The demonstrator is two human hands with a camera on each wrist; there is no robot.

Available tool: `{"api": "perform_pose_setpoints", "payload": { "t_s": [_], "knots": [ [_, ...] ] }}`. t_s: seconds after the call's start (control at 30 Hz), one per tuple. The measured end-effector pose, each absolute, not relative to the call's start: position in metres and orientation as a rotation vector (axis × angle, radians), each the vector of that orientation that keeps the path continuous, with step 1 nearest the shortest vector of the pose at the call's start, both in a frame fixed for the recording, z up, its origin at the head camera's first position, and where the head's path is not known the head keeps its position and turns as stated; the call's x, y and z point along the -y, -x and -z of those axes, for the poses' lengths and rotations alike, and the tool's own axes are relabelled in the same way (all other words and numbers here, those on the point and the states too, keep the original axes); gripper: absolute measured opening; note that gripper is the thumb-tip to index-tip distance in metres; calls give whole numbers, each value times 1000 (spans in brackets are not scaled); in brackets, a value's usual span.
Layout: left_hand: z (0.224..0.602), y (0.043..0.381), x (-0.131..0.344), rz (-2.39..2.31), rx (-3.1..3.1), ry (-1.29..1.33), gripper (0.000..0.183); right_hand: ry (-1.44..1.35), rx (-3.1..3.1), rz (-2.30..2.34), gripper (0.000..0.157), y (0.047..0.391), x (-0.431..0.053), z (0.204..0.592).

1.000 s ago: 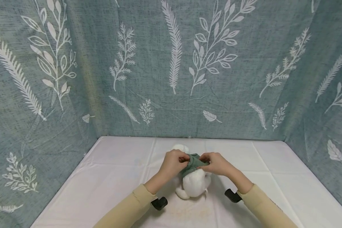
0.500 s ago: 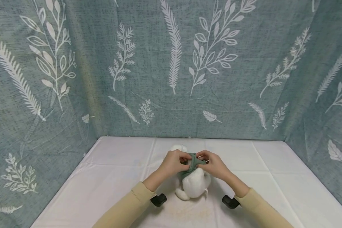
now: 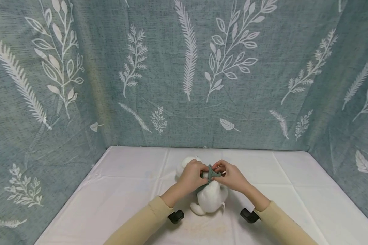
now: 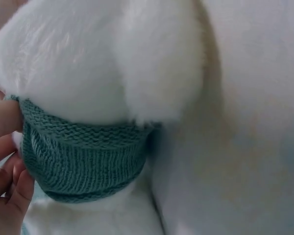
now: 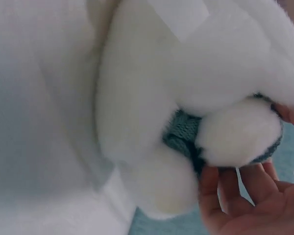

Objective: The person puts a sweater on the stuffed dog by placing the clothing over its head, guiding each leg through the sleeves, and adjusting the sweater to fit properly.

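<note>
A white plush toy [image 3: 213, 199] lies on the table with a green knitted sweater [image 3: 210, 175] around its middle. My left hand [image 3: 191, 175] grips the sweater's edge from the left; in the left wrist view its fingers [image 4: 22, 193] are at the ribbed knit [image 4: 88, 161]. My right hand [image 3: 231, 175] pinches the sweater from the right. In the right wrist view, a white furry limb [image 5: 240, 132] pokes through a knitted opening, and the thumb and fingers hold the green edge around it. The toy's far end shows beyond my left hand, partly hidden by it.
A white cloth [image 3: 135, 194] covers the table. Green leaf-patterned curtains [image 3: 171, 78] enclose its back and sides. A black wrist camera [image 3: 175, 216] hangs under the left sleeve, another black camera [image 3: 249, 215] under the right. A white label [image 5: 183, 17] is on the toy.
The sweater between my hands has gone from a spread flap to a narrow, bunched band, with white fur now showing beside it. My left hand has shifted slightly right, uncovering more of the toy's far end.
</note>
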State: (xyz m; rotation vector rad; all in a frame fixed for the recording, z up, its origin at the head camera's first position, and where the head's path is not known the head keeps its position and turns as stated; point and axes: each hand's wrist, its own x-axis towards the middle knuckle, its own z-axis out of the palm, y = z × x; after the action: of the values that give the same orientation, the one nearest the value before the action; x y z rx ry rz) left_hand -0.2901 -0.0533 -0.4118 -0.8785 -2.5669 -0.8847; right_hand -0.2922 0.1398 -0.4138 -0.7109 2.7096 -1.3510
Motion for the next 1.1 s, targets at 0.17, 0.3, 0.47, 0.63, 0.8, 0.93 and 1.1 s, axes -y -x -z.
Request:
{"api": "perform_pose_setpoints", "payload": {
  "t_s": [0.17,0.3,0.47,0.63,0.8,0.93,1.1],
  "knots": [
    [413,290,51,922,2569,871,13,756,-2866,1131,16,287,-140,405],
    [416,289,52,971,2558,859,14,728,-2941,1011,11,280,-136,396],
    [420,291,54,982,2527,847,15,707,-3024,926,16,272,-133,388],
    [420,293,55,1027,2500,816,12,729,-2946,998,14,275,-140,387],
    [427,293,57,1205,2461,740,11,710,-2807,1079,11,278,-148,393],
    [432,293,60,1364,2405,673,11,698,-2776,1117,11,280,-149,399],
    [436,291,63,1497,2377,560,10,677,-2790,1138,13,280,-149,405]
  ]
}}
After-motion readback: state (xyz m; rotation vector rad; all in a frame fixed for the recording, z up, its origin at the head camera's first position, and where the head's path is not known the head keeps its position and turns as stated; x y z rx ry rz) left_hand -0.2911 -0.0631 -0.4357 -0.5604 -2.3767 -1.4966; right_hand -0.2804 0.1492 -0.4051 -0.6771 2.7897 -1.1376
